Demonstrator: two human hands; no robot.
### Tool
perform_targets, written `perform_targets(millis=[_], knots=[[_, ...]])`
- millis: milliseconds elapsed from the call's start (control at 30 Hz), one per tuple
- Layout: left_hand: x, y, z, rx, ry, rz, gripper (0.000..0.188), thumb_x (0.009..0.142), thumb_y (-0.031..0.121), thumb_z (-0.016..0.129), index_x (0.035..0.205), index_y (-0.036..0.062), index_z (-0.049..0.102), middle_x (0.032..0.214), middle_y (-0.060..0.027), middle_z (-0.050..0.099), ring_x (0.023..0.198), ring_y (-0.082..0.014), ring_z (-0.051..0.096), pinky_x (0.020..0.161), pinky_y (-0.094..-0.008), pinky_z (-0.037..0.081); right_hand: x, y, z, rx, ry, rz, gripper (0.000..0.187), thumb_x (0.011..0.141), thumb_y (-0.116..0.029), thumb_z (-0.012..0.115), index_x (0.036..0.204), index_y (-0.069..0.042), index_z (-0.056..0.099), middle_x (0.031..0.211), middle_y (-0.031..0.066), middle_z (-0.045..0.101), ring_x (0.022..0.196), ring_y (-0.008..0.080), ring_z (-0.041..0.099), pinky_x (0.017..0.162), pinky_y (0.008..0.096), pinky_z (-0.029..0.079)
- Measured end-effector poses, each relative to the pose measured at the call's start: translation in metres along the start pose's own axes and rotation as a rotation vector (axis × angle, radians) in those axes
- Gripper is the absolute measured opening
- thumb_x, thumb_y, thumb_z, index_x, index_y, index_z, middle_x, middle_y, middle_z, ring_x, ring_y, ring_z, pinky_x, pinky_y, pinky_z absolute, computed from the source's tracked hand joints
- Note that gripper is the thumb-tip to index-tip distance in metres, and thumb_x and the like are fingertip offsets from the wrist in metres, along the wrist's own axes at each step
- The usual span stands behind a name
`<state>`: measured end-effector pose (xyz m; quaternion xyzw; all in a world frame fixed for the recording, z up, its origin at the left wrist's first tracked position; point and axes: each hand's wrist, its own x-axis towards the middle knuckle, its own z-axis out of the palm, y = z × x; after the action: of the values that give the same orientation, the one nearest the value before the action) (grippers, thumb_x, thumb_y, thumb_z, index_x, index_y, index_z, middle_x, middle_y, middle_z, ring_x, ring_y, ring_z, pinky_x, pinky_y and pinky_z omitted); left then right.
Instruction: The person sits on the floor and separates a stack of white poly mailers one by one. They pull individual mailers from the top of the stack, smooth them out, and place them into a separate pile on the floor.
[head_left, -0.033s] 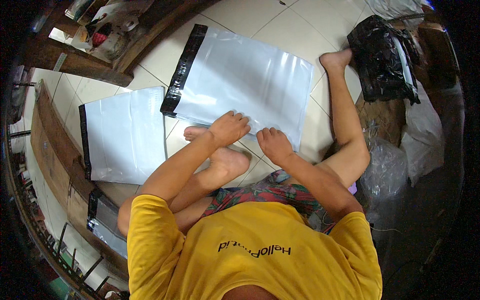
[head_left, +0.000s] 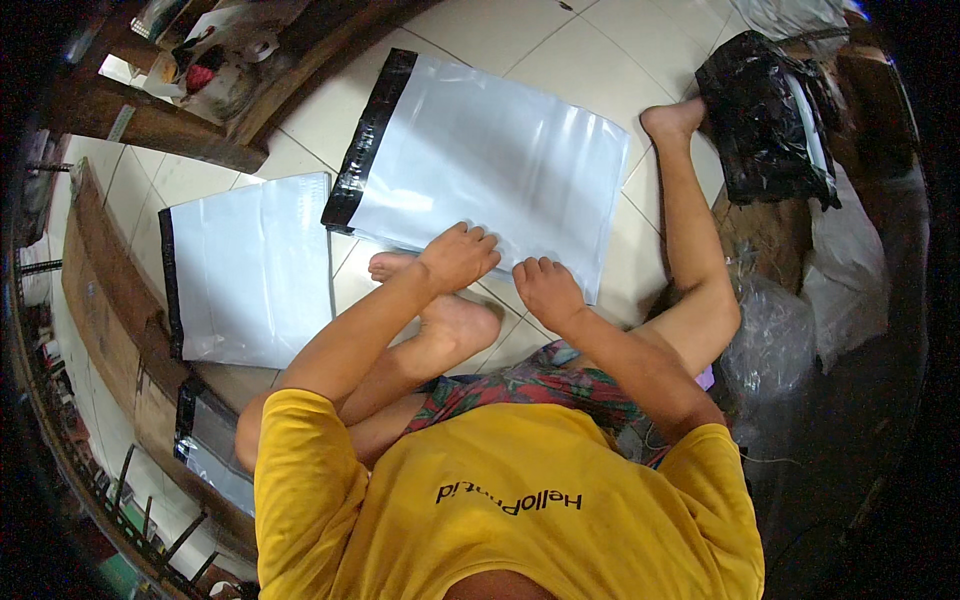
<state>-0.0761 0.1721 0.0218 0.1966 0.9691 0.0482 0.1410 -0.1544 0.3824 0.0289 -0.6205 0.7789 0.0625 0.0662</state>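
Observation:
A stack of large light-grey plastic mailing bags (head_left: 490, 150) with a black strip along its left edge lies on the floor in front of me. My left hand (head_left: 462, 255) grips the middle of the stack's near edge, fingers curled over the top. Just to its right, my right hand (head_left: 548, 288) holds the same edge near the right corner, its fingers bent and close together. Both thumbs are hidden from view. A second pile of similar bags (head_left: 255, 275), also black-edged, rests on the tiles to the left, apart from both hands.
A black plastic-wrapped bundle (head_left: 768, 125) sits at the far right, beyond my stretched-out leg. Crumpled clear plastic (head_left: 768, 345) lies nearer on that side. Wooden furniture (head_left: 200, 140) stands at the far left, and a long wooden board (head_left: 115, 320) runs down the left side.

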Motion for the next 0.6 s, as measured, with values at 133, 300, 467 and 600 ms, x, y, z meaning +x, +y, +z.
perform_targets(millis=[133,300,467,600], knots=[[0.006,-0.003,0.019,-0.003,0.206,-0.02,0.014,0.086,0.018,0.061,0.096,0.0112,0.069,0.108,-0.0039,0.065,0.106,-0.0215,0.062,0.086,-0.0366,0.052,0.005,-0.008,0.017,-0.055,0.042,0.048,0.019,0.081,-0.014,0.062,0.097,-0.003,0.061,0.09,0.0105,0.063,0.084,0.0251,0.064,0.069,0.0365,0.055],[0.012,-0.002,0.032,-0.015,0.205,-0.051,0.016,0.085,0.018,0.06,0.097,0.01,0.068,0.106,-0.0067,0.065,0.103,-0.0234,0.063,0.083,-0.0371,0.054,0.017,-0.022,0.026,-0.175,-0.049,0.155,0.026,0.082,-0.017,0.061,0.104,-0.002,0.062,0.096,0.0124,0.064,0.084,0.0253,0.064,0.068,0.0375,0.056],[0.013,-0.003,0.02,-0.012,0.144,-0.023,0.015,0.085,0.017,0.06,0.095,0.0096,0.069,0.104,-0.0067,0.065,0.101,-0.0235,0.063,0.082,-0.0365,0.054,0.02,-0.017,0.04,-0.202,0.069,0.169,0.02,0.083,-0.017,0.061,0.1,-0.005,0.059,0.092,0.0103,0.061,0.083,0.0245,0.063,0.066,0.0373,0.056],[0.013,-0.005,0.031,-0.007,0.295,-0.031,0.013,0.085,0.017,0.061,0.091,0.0094,0.07,0.099,-0.0053,0.065,0.099,-0.0222,0.062,0.08,-0.0342,0.053,0.015,0.009,0.04,-0.146,0.141,0.138,0.013,0.085,-0.017,0.06,0.093,-0.008,0.055,0.088,0.0087,0.057,0.081,0.0234,0.062,0.063,0.0348,0.055]])
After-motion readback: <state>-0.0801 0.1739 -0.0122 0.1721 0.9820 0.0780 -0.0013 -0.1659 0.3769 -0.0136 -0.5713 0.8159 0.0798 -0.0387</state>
